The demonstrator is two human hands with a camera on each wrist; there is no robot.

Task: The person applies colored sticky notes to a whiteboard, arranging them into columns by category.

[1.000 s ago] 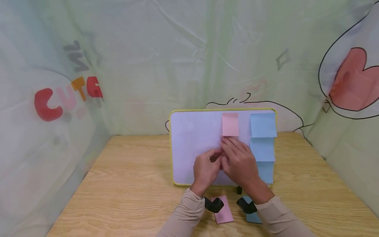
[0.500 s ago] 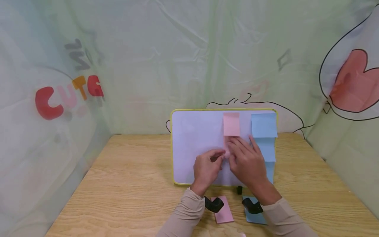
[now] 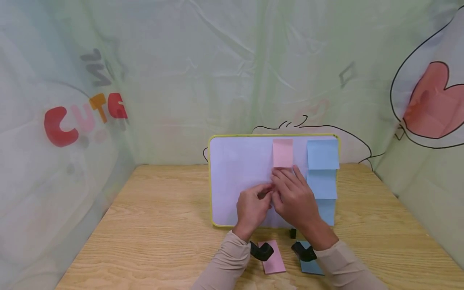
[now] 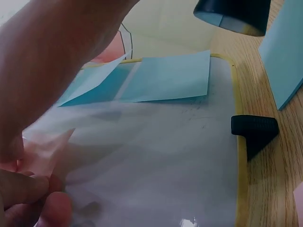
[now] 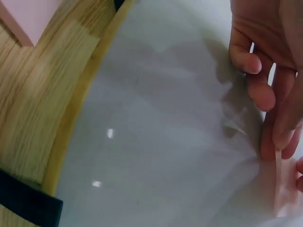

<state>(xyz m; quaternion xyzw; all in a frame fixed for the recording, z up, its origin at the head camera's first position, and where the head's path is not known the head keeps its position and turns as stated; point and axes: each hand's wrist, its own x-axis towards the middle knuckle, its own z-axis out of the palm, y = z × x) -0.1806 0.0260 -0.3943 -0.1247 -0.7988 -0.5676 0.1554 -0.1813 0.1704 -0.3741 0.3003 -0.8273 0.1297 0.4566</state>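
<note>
The light wooden surface fills the lower half of the head view, and at its middle stands the white rectangular board with a yellow rim, leaning back toward the printed plastic sheeting behind it. Down the right side of the board runs a column of three pale blue square paper notes, each lower one tucked under the one above. Left of that column, near the board's top edge, sits a pink rectangular paper note stuck flat.

My right hand lies over the board's centre just below that pink note, fingers stretched out and pressed flat against a second pink paper note — mostly hidden under the hand in the head view, but seen edge-on at the lower right of the right wrist view. My left hand is just beside it on the left, touching it, its grip closed with thumb and fingertips pinching the corner of that same note.

At the bottom of the head view, near my sleeves, a pink pad of notes and a blue pad of notes lie on the surface — both in front of the board's small black foot.
</note>
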